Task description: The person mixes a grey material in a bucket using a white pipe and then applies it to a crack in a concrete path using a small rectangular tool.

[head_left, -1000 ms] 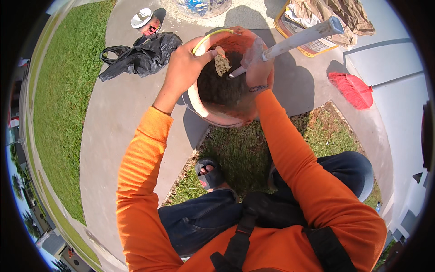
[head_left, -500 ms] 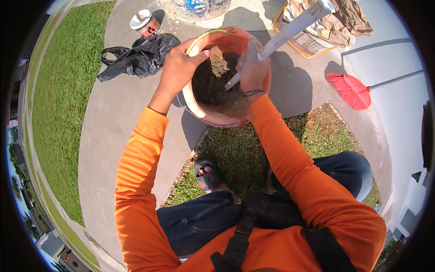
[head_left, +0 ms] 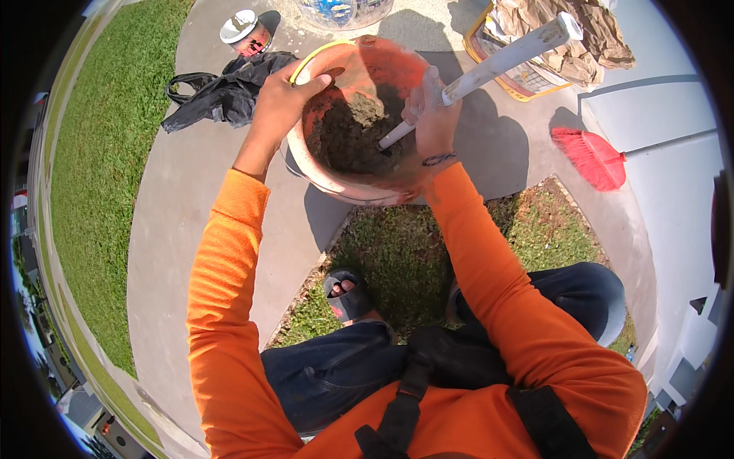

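An orange bucket [head_left: 397, 65] stands in front of me, tilted a little, with a yellow grip on its wire handle. Wet grey-brown mortar [head_left: 344, 141] lies inside it, with a paler lump near the top. My left hand [head_left: 284, 103] is closed on the bucket's left rim at the yellow grip, thumb over the inside. Wrapped round a white plastic pipe [head_left: 505, 65] is my right hand [head_left: 434, 118], over the bucket's right side. The pipe slants down to the left, its lower end in the mortar and its upper end toward the far right.
A black plastic bag [head_left: 229, 92] and a white-and-red can [head_left: 246, 32] lie at the far left. Beyond the bucket stands a clear tub [head_left: 344, 11]. A yellow-edged container [head_left: 497, 76] holds crumpled brown paper [head_left: 550, 30]. A red broom [head_left: 590, 159] rests at the right.
The bucket and my left hand have shifted left, and the bucket's tilt has changed slightly. The pipe's upper end has moved right and down, leaning lower.
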The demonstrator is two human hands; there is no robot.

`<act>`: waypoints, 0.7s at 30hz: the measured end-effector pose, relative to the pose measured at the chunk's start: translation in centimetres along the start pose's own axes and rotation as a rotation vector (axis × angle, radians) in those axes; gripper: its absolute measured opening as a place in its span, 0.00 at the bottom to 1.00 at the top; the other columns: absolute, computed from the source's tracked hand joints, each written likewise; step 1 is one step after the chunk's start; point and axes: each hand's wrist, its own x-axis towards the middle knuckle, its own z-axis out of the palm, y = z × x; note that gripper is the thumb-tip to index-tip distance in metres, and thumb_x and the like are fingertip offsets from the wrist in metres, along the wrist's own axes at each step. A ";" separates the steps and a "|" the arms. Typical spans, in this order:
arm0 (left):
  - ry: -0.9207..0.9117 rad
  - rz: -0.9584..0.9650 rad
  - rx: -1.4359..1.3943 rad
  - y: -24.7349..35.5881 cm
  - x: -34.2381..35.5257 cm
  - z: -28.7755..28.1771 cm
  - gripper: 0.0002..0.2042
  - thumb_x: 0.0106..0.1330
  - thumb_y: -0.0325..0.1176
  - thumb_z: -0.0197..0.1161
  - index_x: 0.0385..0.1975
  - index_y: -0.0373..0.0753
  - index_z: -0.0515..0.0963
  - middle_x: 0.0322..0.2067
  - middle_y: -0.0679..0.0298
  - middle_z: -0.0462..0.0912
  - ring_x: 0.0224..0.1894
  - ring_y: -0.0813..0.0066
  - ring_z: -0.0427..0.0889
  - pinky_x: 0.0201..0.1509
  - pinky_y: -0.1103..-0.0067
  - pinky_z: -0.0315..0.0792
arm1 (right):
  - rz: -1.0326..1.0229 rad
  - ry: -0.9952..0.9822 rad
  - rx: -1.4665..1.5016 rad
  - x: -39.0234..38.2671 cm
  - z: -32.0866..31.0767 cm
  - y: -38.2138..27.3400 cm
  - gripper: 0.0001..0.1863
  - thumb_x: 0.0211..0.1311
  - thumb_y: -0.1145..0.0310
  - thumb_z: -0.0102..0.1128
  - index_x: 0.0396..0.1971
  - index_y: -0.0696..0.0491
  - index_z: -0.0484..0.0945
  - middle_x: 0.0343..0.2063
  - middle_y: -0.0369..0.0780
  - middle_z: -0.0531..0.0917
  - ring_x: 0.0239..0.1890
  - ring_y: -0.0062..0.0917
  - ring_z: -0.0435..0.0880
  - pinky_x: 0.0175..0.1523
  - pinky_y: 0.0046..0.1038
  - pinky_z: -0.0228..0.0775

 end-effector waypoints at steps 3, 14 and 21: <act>0.018 -0.037 -0.038 -0.4 -1.1 -0.9 0.20 0.65 0.35 0.68 0.54 0.34 0.79 0.45 0.63 0.85 0.44 0.79 0.82 0.53 0.79 0.74 | -0.031 -0.094 0.031 0.3 0.7 -3.2 0.26 0.73 0.52 0.55 0.16 0.48 0.61 0.10 0.29 0.58 0.10 0.15 0.55 0.17 0.22 0.46; -0.059 -0.024 -0.036 0.5 0.2 -0.1 0.21 0.64 0.37 0.69 0.55 0.34 0.79 0.45 0.64 0.85 0.45 0.79 0.81 0.54 0.79 0.73 | 0.020 -0.141 -0.066 -1.3 -0.2 0.6 0.26 0.71 0.52 0.58 0.15 0.49 0.66 0.10 0.28 0.63 0.11 0.13 0.59 0.17 0.21 0.51; 0.028 0.054 0.007 0.0 -0.6 -0.2 0.19 0.62 0.38 0.69 0.51 0.36 0.82 0.38 0.62 0.88 0.38 0.78 0.83 0.48 0.78 0.75 | -0.045 -0.232 -0.054 0.4 1.5 -5.4 0.23 0.75 0.56 0.53 0.17 0.48 0.63 0.10 0.28 0.58 0.11 0.15 0.54 0.18 0.22 0.47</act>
